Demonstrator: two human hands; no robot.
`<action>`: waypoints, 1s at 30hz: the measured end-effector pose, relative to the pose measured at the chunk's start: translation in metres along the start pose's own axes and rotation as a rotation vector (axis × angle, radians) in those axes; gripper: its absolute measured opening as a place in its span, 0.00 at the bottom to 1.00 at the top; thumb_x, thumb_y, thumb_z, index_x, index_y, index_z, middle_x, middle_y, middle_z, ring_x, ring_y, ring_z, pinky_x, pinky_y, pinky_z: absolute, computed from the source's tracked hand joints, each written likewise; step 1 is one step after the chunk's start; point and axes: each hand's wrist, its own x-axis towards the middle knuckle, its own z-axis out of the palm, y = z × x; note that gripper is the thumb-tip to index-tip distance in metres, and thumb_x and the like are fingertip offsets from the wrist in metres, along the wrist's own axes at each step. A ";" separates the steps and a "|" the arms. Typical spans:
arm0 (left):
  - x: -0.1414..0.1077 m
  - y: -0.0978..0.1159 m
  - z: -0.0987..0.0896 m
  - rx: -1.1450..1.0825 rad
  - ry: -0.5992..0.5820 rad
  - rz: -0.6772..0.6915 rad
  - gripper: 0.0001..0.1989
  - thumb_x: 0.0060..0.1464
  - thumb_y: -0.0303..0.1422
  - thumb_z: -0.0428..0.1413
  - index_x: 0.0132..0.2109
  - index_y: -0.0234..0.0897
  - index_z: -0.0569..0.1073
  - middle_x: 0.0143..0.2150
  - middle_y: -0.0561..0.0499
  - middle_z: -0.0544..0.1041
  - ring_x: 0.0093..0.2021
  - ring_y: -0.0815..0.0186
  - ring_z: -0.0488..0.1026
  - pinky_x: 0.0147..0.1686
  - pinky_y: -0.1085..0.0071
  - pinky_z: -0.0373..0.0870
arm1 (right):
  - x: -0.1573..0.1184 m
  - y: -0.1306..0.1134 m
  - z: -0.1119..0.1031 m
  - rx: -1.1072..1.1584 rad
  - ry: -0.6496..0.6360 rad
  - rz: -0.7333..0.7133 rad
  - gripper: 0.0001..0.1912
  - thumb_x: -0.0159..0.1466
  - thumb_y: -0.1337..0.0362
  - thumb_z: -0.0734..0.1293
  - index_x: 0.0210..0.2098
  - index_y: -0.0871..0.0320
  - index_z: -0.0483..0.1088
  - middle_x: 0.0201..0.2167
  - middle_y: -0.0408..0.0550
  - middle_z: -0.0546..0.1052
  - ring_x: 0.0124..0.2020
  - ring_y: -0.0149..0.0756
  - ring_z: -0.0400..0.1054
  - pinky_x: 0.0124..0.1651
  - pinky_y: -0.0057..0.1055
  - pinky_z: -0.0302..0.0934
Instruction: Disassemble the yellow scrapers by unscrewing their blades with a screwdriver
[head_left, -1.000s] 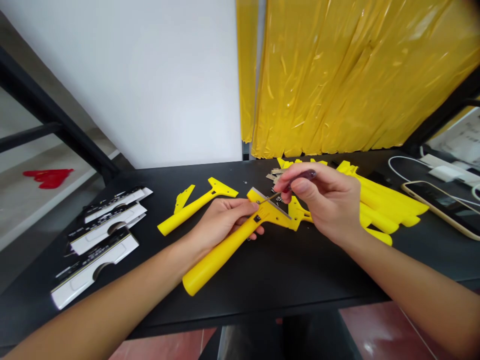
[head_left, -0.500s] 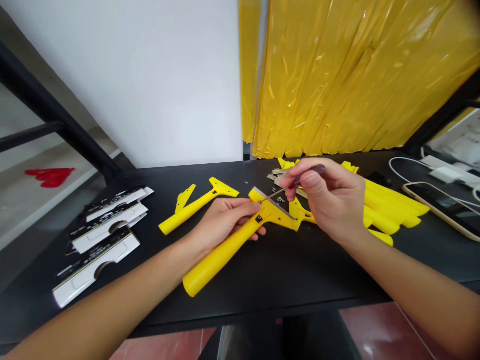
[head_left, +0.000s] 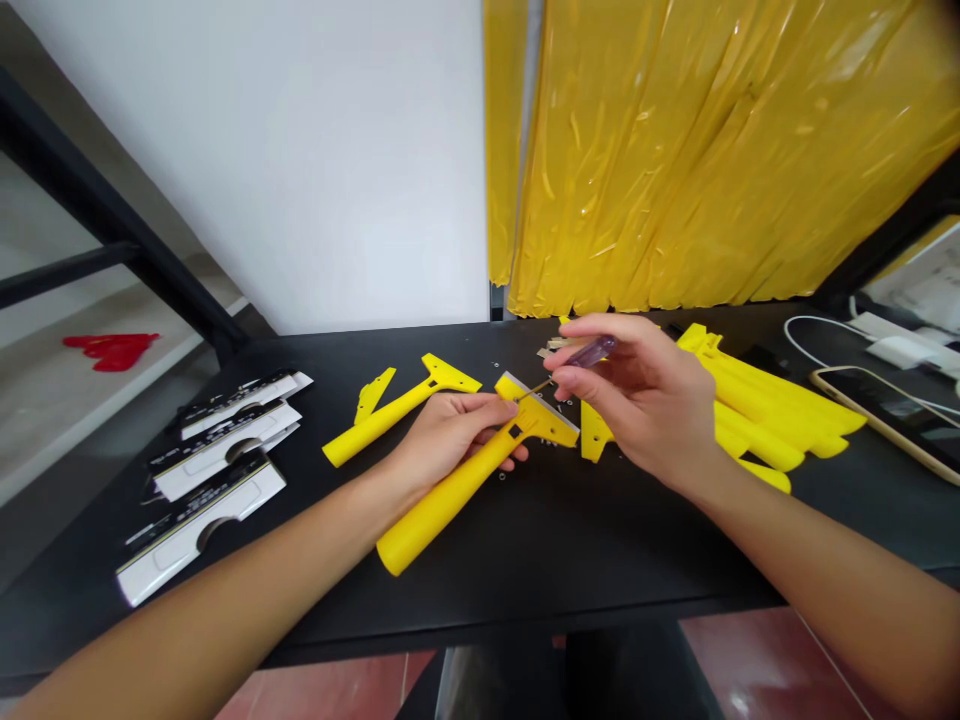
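My left hand [head_left: 457, 437] is closed round the neck of a yellow scraper [head_left: 457, 490], whose long handle slants down to the left. A metal blade edge shows along its wide head. In my right hand [head_left: 645, 390] is a small screwdriver [head_left: 592, 351] with a purple handle, pinched between fingers and thumb. Its thin shaft points down-left, and the tip meets the scraper head beside my left thumb. Another yellow scraper body [head_left: 390, 415] and a small yellow plate [head_left: 373, 395] lie to the left. Tiny screws and nuts are scattered behind the head.
White and black card sleeves [head_left: 202, 535] lie at the left of the black table [head_left: 570, 555]. Several yellow handles [head_left: 780, 400] are piled on the right, near a phone [head_left: 892, 420] and white cables. A red item [head_left: 112, 350] sits on the left shelf.
My right hand has shifted slightly left, and its grip on the screwdriver handle has changed, with the fingers spread more. The scraper's handle end is a little further up and right in view.
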 end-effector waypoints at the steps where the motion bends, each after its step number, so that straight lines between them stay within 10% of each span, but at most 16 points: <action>1: 0.001 -0.001 0.000 0.002 -0.002 -0.004 0.10 0.57 0.36 0.63 0.39 0.31 0.80 0.31 0.44 0.82 0.30 0.63 0.80 0.30 0.71 0.77 | 0.000 0.002 0.000 -0.031 0.011 -0.001 0.13 0.65 0.66 0.71 0.49 0.49 0.73 0.37 0.44 0.79 0.36 0.36 0.77 0.39 0.34 0.74; 15: 0.002 -0.001 0.001 0.055 -0.015 -0.022 0.11 0.58 0.36 0.62 0.40 0.30 0.80 0.31 0.43 0.83 0.29 0.64 0.80 0.30 0.72 0.77 | 0.005 -0.002 -0.012 -0.282 -0.086 -0.183 0.14 0.72 0.64 0.62 0.55 0.54 0.72 0.40 0.49 0.77 0.37 0.35 0.73 0.42 0.35 0.70; 30: 0.001 -0.002 0.001 0.051 0.029 0.004 0.10 0.57 0.36 0.64 0.39 0.31 0.82 0.30 0.44 0.83 0.26 0.66 0.78 0.28 0.73 0.76 | 0.002 0.006 -0.012 -0.372 0.067 -0.117 0.11 0.63 0.58 0.74 0.35 0.54 0.68 0.27 0.41 0.74 0.23 0.29 0.68 0.24 0.27 0.61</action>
